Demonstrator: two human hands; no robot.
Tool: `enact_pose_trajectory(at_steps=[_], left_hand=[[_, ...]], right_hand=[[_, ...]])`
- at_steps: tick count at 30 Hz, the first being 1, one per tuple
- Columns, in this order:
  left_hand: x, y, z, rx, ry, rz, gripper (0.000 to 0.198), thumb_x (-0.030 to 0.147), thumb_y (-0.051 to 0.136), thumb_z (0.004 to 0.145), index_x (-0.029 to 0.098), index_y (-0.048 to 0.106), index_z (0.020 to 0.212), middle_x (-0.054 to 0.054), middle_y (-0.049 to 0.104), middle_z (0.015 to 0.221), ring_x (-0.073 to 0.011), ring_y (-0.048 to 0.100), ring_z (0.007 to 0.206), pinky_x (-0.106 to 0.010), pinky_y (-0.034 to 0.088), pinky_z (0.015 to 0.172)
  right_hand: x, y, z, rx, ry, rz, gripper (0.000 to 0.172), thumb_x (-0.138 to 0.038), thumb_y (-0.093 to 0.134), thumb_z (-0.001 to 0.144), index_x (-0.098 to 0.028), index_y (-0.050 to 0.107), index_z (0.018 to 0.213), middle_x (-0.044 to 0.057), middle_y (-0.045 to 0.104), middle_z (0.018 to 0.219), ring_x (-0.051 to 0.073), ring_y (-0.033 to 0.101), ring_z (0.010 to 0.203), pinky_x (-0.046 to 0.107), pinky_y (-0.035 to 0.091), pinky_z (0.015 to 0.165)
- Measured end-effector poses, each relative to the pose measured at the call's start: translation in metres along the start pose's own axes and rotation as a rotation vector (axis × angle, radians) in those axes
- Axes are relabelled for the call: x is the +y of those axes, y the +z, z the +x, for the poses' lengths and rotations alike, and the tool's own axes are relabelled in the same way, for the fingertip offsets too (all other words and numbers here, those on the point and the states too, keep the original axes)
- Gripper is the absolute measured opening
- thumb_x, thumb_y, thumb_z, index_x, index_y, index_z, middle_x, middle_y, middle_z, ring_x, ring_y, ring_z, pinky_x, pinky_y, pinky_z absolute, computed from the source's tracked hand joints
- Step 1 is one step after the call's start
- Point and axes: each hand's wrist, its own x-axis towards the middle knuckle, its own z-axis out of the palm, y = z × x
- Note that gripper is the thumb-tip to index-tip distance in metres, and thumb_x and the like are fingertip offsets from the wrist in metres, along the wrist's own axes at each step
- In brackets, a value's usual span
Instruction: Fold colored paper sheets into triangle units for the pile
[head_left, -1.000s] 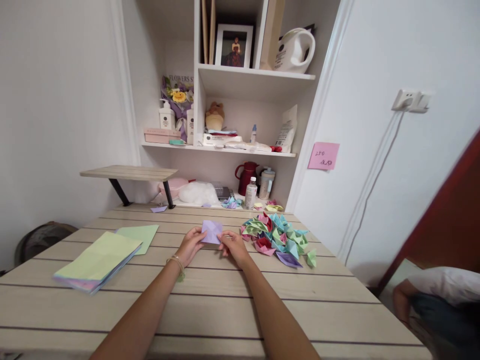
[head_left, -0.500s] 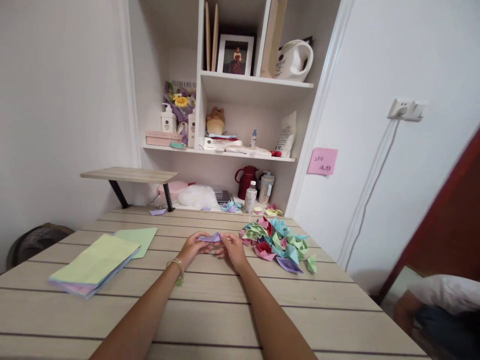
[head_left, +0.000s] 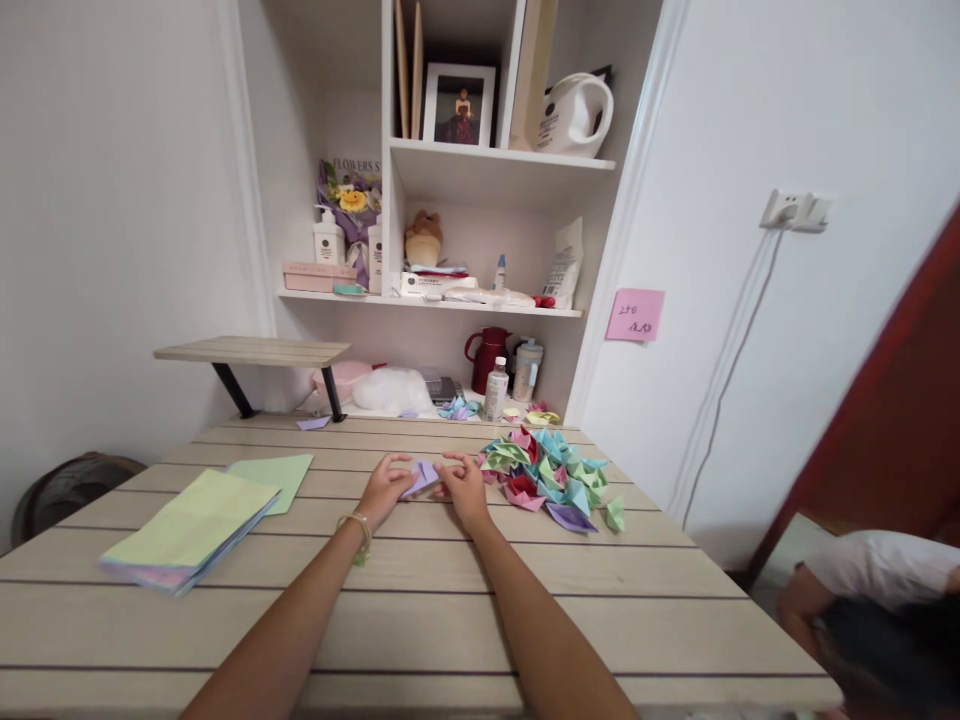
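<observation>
A small piece of folded purple paper [head_left: 422,477] is held up between my hands over the middle of the table. My left hand [head_left: 385,492] pinches its left side between thumb and fingers. At the right edge of the paper, the fingertips of my right hand [head_left: 465,490] are closed on it. Just right of that hand lies a heap of folded paper boats [head_left: 555,470] in green, blue, pink, red and purple. To the left rests a stack of paper sheets [head_left: 191,525], yellow on top, with a green sheet [head_left: 281,478] partly beneath it.
The slatted wooden table [head_left: 405,640] meets a white shelf unit at the back. A small raised shelf [head_left: 251,350] stands at the back left. Behind the heap are a bottle [head_left: 496,390] and a red jug [head_left: 487,360]. Another person [head_left: 877,590] is low at the right.
The purple paper has turned from lying level to a slant, showing a broader face. My right fingers have shifted along its right end. The whole view has moved slightly.
</observation>
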Motion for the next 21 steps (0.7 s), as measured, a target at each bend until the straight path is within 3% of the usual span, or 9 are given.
enact_pose_trajectory(at_steps=[5, 11, 15, 21], left_hand=[[0.0019, 0.0042, -0.004, -0.14, -0.038, 0.036, 0.046, 0.025, 0.074, 0.053, 0.013, 0.057, 0.093, -0.003, 0.065, 0.064, -0.0128, 0.059, 0.055, -0.02, 0.041, 0.05], [-0.0011, 0.0027, 0.0008, -0.026, -0.061, 0.073, 0.033, 0.034, 0.07, 0.057, 0.011, 0.06, 0.078, -0.002, 0.062, 0.054, -0.0074, 0.05, 0.04, -0.017, 0.034, 0.039], [-0.0001, 0.0008, 0.0031, 0.012, -0.101, -0.038, 0.03, 0.034, 0.069, 0.059, 0.013, 0.059, 0.078, -0.001, 0.061, 0.054, -0.0084, 0.054, 0.043, -0.017, 0.04, 0.042], [0.0019, 0.0024, 0.0023, 0.009, -0.129, -0.105, 0.026, 0.031, 0.067, 0.063, 0.014, 0.057, 0.079, -0.004, 0.064, 0.06, -0.0124, 0.06, 0.05, -0.02, 0.045, 0.047]], right_hand=[[-0.0028, -0.0004, -0.0015, 0.027, -0.087, -0.045, 0.052, -0.038, 0.07, 0.055, -0.016, 0.049, 0.097, -0.004, 0.056, 0.055, 0.01, 0.053, 0.042, 0.02, 0.043, 0.04], [-0.003, 0.0011, -0.0015, -0.021, -0.065, 0.005, 0.056, -0.041, 0.069, 0.057, -0.015, 0.049, 0.102, -0.003, 0.058, 0.056, 0.01, 0.052, 0.043, 0.02, 0.042, 0.042], [-0.0013, 0.0022, 0.0008, -0.104, 0.019, -0.013, 0.049, -0.048, 0.066, 0.057, -0.014, 0.059, 0.091, 0.002, 0.062, 0.063, 0.009, 0.052, 0.045, 0.019, 0.039, 0.04], [-0.0005, 0.0028, 0.0019, -0.194, -0.024, -0.085, 0.037, -0.047, 0.065, 0.058, -0.015, 0.065, 0.077, 0.001, 0.062, 0.065, 0.008, 0.049, 0.047, 0.017, 0.036, 0.04]])
